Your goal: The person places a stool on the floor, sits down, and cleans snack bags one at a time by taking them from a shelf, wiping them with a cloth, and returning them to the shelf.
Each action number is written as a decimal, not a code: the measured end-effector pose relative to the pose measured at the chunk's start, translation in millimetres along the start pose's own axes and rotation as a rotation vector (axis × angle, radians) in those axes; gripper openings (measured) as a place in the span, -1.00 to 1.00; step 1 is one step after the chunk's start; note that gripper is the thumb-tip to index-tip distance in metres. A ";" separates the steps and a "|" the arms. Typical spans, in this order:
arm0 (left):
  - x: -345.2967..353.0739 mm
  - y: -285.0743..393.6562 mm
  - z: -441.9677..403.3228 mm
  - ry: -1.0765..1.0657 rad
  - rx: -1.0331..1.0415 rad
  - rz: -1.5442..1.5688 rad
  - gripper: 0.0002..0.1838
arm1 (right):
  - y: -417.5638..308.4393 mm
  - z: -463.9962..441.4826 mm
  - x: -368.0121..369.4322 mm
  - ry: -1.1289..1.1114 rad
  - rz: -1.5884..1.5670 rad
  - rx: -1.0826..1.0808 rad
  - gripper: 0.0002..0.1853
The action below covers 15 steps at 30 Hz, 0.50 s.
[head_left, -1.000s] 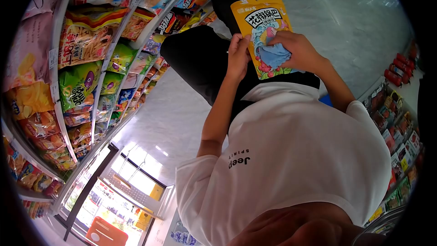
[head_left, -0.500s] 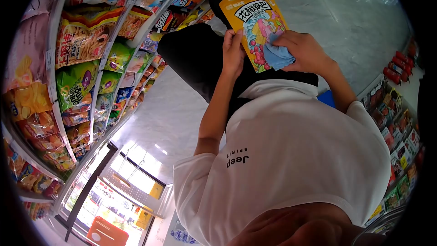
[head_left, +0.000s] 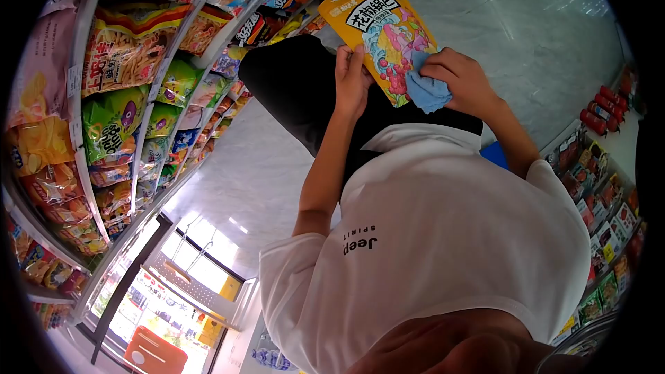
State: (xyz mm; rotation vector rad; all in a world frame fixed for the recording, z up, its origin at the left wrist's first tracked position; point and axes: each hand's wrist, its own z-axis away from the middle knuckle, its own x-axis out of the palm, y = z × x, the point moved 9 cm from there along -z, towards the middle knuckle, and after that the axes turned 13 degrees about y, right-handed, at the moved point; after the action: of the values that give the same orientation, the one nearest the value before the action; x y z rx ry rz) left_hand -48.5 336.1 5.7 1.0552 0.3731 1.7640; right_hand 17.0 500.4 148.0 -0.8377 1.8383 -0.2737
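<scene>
Snack shelves point(head_left: 77, 128) fill the frame's left. At upper centre, a yellow pouch point(head_left: 382, 38) slants, its left edge pinched by the nearly closed left hand point(head_left: 353, 84); the half-curled right hand point(head_left: 463, 83) grips a blue cloth point(head_left: 428, 93) at its lower right. Should the one-edge pinch loosen, cloth pressure could tip the pouch free.

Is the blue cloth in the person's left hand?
No, the right hand holds the blue cloth, while the left hand grips the yellow pouch by its edge.

snack bags point(head_left: 131, 52) on shelves point(head_left: 75, 111) | grey floor point(head_left: 485, 21) | red items point(head_left: 605, 111), far right
</scene>
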 end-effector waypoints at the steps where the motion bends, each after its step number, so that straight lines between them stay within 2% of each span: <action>1: -0.3 -0.4 0.2 -0.005 0.001 -0.003 -0.77 | 1.4 0.9 0.3 0.018 0.003 0.014 -0.53; 8: 1.3 -0.3 3.1 -0.003 -0.002 -0.014 -0.77 | 5.2 -4.3 3.4 0.005 -0.007 0.075 -0.51; 15: 3.9 3.8 4.4 -0.017 0.012 0.003 -0.79 | 5.3 -5.3 1.1 -0.016 0.001 0.003 -0.53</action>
State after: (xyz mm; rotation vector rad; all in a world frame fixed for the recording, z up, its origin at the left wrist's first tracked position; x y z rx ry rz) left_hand -47.6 336.9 12.7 1.0792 0.3726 1.7561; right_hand 9.9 502.5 146.6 -0.8350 1.8225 -0.2686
